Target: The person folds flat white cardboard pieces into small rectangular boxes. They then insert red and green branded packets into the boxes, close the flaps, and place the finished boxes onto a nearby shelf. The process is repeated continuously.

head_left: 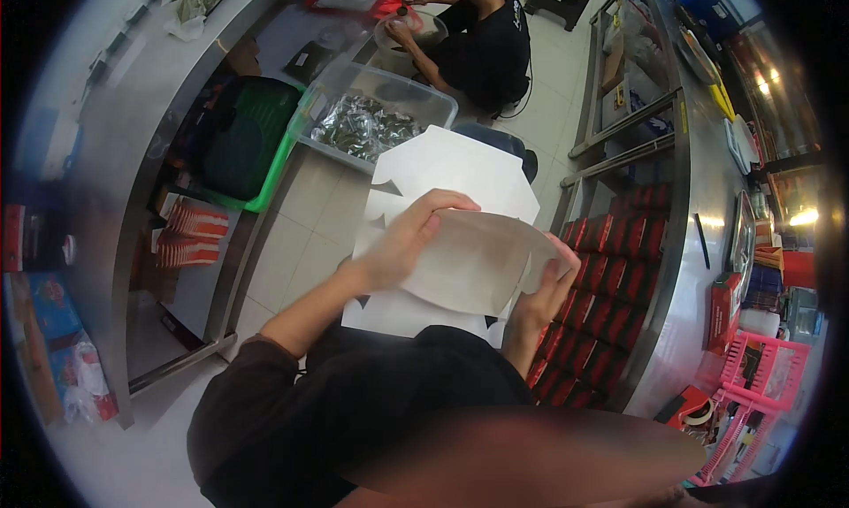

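Observation:
A partly folded white cardboard box [464,265] is between my hands, its pale inner side facing up. My left hand [402,243] is closed on its left side, fingers reaching over the far edge; this hand is slightly blurred. On the right, my right hand [541,297] grips the box's curved right wall, with fingertips partly hidden behind it. Beneath it lie flat white die-cut cardboard sheets [455,159], with notched edges showing at the left. They extend over my lap; whatever supports them is hidden.
Past the sheets stands a clear plastic bin [380,79] of small shiny packets. Beyond it, a seated person in black [491,44] works over a tub. A green crate [256,190] sits left under a steel table. Red-and-black boxes [610,278] are stacked beneath the right counter [685,278].

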The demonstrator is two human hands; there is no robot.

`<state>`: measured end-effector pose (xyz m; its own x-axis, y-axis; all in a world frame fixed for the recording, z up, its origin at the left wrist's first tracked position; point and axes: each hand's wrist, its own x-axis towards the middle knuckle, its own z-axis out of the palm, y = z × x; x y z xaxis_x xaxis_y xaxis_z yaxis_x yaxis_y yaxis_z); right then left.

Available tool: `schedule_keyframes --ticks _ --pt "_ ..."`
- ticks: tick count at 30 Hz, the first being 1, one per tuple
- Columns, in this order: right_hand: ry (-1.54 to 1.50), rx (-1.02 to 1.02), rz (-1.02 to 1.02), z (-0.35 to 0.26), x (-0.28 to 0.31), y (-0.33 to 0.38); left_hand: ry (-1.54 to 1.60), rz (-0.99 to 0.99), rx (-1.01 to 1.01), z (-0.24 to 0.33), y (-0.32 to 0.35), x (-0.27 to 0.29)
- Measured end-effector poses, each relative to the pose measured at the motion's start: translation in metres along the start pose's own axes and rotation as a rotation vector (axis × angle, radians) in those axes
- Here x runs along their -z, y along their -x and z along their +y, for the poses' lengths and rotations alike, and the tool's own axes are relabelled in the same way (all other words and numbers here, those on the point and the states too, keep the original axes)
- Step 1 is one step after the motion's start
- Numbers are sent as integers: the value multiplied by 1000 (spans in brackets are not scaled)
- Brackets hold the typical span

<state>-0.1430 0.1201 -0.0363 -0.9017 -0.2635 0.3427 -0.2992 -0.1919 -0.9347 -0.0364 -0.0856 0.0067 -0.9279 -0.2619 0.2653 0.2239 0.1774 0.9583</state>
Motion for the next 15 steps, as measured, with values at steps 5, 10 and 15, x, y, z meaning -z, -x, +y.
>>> schedule_keyframes --ticks 5,10,15 --pt "79 364 62 -10 -52 15 -172 676 -352 -3 14 -50" --pt "59 101 -16 -21 -32 4 -183 244 -231 4 -3 -1" --pt "512 -57 -308 -9 2 -13 -592 80 -13 13 2 32"
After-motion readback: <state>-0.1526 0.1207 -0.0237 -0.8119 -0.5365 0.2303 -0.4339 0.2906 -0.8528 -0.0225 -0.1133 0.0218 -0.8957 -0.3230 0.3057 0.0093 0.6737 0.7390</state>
